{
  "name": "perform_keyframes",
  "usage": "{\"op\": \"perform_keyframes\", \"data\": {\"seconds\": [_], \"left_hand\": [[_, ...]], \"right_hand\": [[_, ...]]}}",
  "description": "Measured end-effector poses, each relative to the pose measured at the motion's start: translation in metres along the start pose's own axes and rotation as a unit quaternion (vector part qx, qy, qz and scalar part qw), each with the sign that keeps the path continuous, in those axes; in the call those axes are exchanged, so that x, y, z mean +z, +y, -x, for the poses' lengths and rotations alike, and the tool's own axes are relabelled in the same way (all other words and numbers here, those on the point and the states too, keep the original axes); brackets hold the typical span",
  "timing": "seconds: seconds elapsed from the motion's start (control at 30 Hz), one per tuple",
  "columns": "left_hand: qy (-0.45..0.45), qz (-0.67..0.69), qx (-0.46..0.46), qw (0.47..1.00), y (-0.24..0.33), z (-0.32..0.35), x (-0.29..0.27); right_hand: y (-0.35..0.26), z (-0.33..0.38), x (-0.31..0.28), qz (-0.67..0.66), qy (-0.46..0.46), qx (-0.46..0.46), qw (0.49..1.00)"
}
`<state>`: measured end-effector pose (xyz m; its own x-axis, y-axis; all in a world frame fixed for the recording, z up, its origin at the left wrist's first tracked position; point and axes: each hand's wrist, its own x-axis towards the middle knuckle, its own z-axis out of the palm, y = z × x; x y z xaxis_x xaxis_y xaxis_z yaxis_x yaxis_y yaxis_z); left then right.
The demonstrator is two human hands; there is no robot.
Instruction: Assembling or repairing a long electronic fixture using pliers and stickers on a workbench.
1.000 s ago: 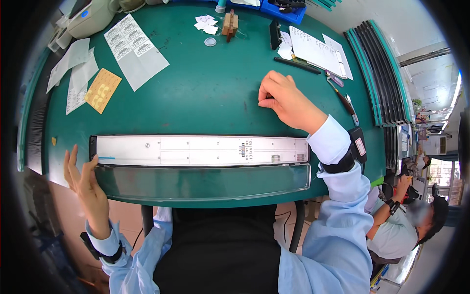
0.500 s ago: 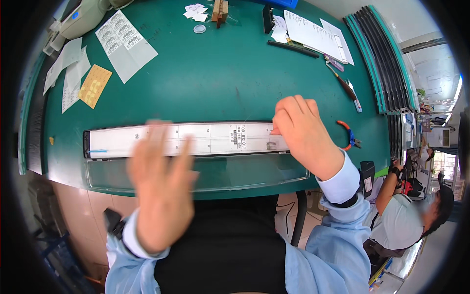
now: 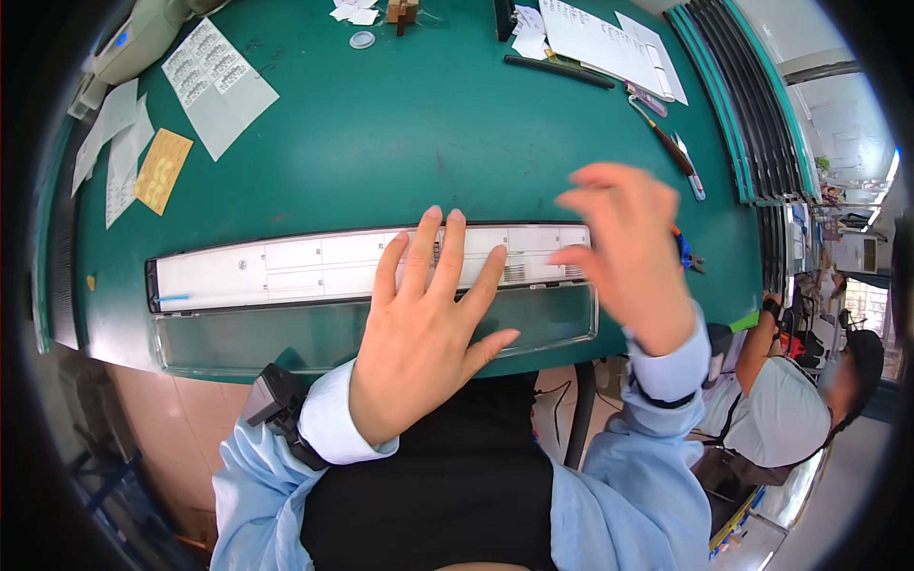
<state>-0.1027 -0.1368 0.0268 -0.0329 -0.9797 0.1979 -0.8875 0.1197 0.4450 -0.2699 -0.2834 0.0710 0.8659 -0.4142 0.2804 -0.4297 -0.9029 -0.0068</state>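
Observation:
A long narrow black case (image 3: 152,285) lies across the near part of the green table, its clear lid (image 3: 257,344) folded down toward me. Inside the case is a white sheet (image 3: 205,273) with printed grid lines, and a thin blue strip (image 3: 174,298) shows at its left end. My left hand (image 3: 419,328) lies with fingers spread over the middle of the sheet, hiding part of it. Over the case's right end is my right hand (image 3: 633,252), slightly blurred, thumb and fingers apart, with nothing visible between them.
Pliers (image 3: 687,252) lie partly hidden behind my right hand. Farther right are a brown-handled tool (image 3: 676,150) and a stack of black-and-teal panels (image 3: 743,105). Papers (image 3: 214,86) and a tan card (image 3: 164,171) lie at left. A person (image 3: 785,409) sits at the right.
My left hand has moved right and now rests spread on the middle of the sheet. My right hand has lifted off the case's right end and its fingers have opened.

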Motion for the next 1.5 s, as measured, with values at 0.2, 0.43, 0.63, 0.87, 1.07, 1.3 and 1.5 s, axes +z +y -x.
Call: {"op": "perform_keyframes", "data": {"seconds": [0.2, 0.43, 0.63, 0.87, 1.07, 1.3, 1.5], "left_hand": [[-0.005, -0.007, 0.009, 1.0, 0.003, -0.001, -0.004], [-0.021, -0.032, 0.001, 0.999, 0.003, 0.001, -0.002], [-0.043, -0.038, -0.007, 0.998, 0.003, 0.0, 0.0], [-0.053, -0.017, -0.012, 0.998, 0.002, -0.002, -0.001], [-0.075, -0.018, -0.031, 0.997, 0.003, -0.003, -0.002], [-0.076, -0.027, -0.037, 0.996, 0.003, -0.003, 0.0], [-0.086, -0.037, -0.04, 0.995, 0.004, -0.003, -0.001]], "right_hand": [[0.087, 0.082, -0.035, 0.062, -0.141, 0.152, 0.976], [0.107, 0.094, -0.018, -0.152, -0.1, 0.158, 0.97], [0.039, 0.04, -0.023, -0.303, 0.245, 0.204, 0.898], [-0.015, -0.005, 0.019, -0.582, 0.384, 0.073, 0.713], [-0.028, -0.006, 0.032, -0.54, 0.368, 0.009, 0.757], [-0.034, -0.007, 0.041, -0.506, 0.366, 0.007, 0.781], [-0.034, -0.001, 0.029, -0.473, 0.344, 0.048, 0.81]]}}
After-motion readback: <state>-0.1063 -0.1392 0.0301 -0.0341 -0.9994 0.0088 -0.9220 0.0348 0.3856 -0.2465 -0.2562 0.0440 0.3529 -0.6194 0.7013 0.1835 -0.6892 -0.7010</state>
